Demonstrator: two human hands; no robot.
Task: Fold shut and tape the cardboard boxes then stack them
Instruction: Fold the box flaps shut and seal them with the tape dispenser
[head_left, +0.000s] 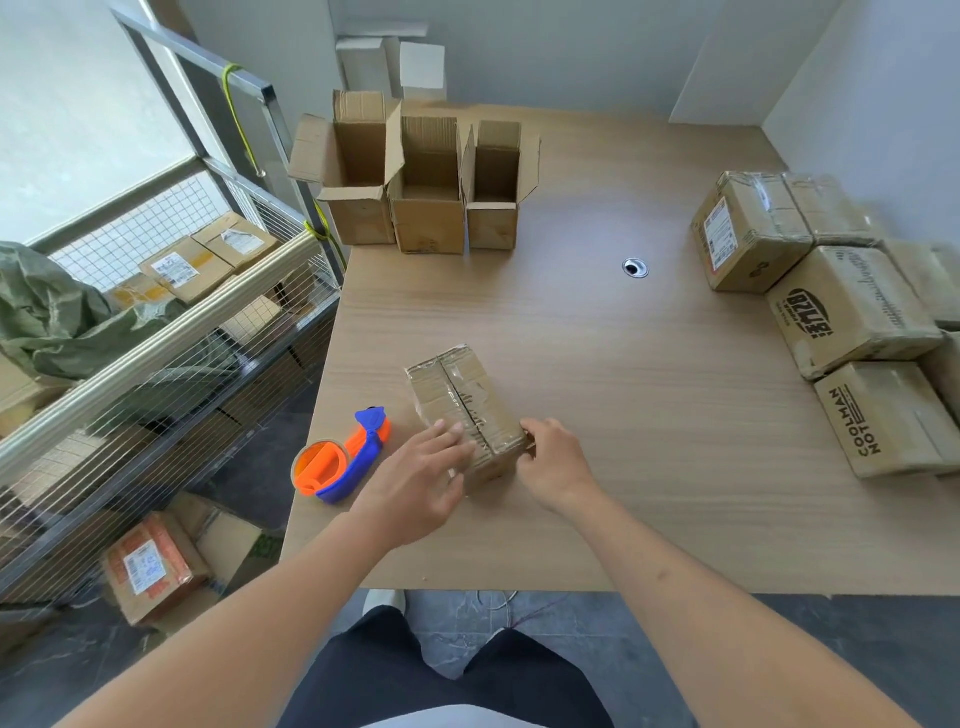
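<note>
Cardboard flaps on the box (467, 402) near the table (649, 415) front edge meet untaped. Left hand (423, 475) presses them with straight fingers; right hand (553, 460) pinches its corner. Letting go for the tape dispenser (340, 460) alongside could let them spring open.

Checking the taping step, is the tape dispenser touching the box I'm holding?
Apart. The head view shows bare table between the tape dispenser and the box.
</note>
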